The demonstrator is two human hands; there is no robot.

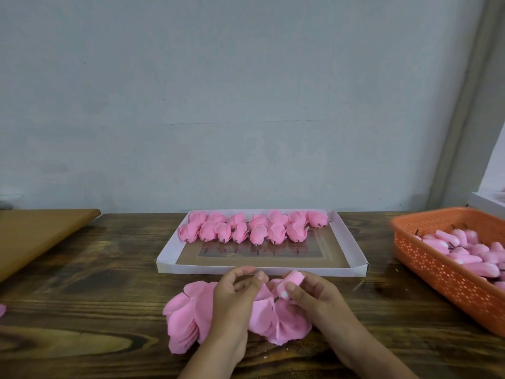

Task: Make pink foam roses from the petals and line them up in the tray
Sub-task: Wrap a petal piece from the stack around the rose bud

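Head view, left to right: loose pink foam petals (pixel 182 321) heaped on the dark wooden table (pixel 82 283); left hand (pixel 235 294) curled over them, grip unclear; right hand (pixel 308 294) pinching a rolled pink foam bud (pixel 291 280); behind, 2 rows of finished pink foam roses (pixel 251 227) in the shallow white cardboard tray (pixel 262 270); orange plastic basket (pixel 442 272).

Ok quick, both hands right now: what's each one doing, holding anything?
Left hand: fingers curled, pinching a petal from the petal pile.
Right hand: gripping a pink bud core between thumb and fingers.
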